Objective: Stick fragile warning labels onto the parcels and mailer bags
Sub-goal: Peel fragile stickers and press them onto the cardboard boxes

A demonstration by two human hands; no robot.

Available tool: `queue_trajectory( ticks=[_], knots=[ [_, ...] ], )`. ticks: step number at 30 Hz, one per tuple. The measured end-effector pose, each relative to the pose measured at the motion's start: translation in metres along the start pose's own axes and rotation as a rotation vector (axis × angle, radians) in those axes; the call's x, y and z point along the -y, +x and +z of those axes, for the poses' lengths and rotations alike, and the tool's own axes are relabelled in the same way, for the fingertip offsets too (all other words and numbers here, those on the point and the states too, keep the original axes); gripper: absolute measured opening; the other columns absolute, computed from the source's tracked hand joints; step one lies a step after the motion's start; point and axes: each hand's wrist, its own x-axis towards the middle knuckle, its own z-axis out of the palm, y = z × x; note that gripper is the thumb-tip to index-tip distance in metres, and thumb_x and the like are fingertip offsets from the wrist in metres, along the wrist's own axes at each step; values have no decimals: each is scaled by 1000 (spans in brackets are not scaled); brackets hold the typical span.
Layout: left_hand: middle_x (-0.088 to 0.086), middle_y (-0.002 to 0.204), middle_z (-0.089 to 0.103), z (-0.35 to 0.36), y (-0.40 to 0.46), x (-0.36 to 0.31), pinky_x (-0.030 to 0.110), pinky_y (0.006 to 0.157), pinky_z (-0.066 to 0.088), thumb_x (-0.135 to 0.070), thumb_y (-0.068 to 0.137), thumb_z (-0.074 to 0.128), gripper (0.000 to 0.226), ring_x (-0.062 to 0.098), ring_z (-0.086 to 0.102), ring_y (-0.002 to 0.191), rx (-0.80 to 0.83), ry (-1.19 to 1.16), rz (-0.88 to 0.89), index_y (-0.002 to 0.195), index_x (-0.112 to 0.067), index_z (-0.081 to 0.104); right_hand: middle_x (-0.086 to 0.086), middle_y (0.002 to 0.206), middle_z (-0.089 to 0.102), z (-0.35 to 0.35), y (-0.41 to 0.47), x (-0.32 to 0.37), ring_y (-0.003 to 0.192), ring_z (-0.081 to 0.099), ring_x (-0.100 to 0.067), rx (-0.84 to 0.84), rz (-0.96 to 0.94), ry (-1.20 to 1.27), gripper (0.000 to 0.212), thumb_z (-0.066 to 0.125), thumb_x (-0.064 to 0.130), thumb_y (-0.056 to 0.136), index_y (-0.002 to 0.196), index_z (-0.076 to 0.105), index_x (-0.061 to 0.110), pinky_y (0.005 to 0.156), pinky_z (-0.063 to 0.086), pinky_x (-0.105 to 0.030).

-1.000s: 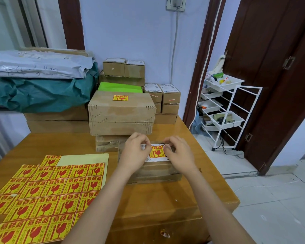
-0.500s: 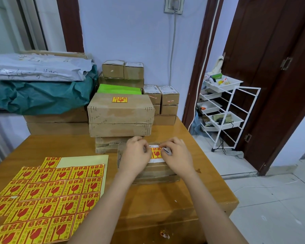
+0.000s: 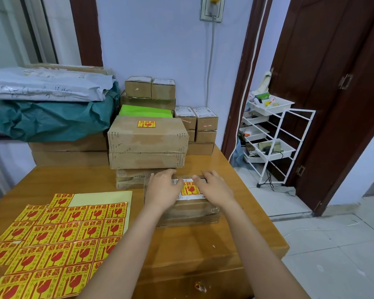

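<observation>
On one parcel (image 3: pixel 188 209), two hands (image 3: pixel 190 188) flank one label (image 3: pixel 190 188).

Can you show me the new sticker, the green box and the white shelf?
new sticker (image 3: pixel 189 188), head view, its red glass.
green box (image 3: pixel 145 111), head view, its top.
white shelf (image 3: pixel 286 134), head view, front frame post.

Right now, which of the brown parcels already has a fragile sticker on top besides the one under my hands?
The large parcel topping the middle stack, in front of the green package; its sticker shows.
</observation>
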Motion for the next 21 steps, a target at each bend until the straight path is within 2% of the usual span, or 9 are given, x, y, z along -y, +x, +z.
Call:
queue_trajectory(
  ticks=[4,8,21],
  knots=[
    [7,132,56,3,1,-3,34,105,33,-42,96,45,48,24,46,125,-23,137,-11,132,-10,51,1,142,35,1,6,4,127,40,-23,32,37,-30,68,30,65,92,140,40,19,95,40,-41],
    [5,127,56,8,3,-2,36,104,33,-49,96,40,50,23,47,121,-24,244,-8,127,-11,51,2,136,37,5,4,6,119,45,-23,4,33,-158,67,27,67,91,135,42,19,80,41,-36],
    [6,122,56,15,5,-5,37,106,32,-44,96,42,43,24,47,117,-37,321,-25,121,-11,50,0,127,41,7,5,5,108,48,-24,-14,27,-192,54,32,56,94,128,44,16,76,45,-36]
  ],
)
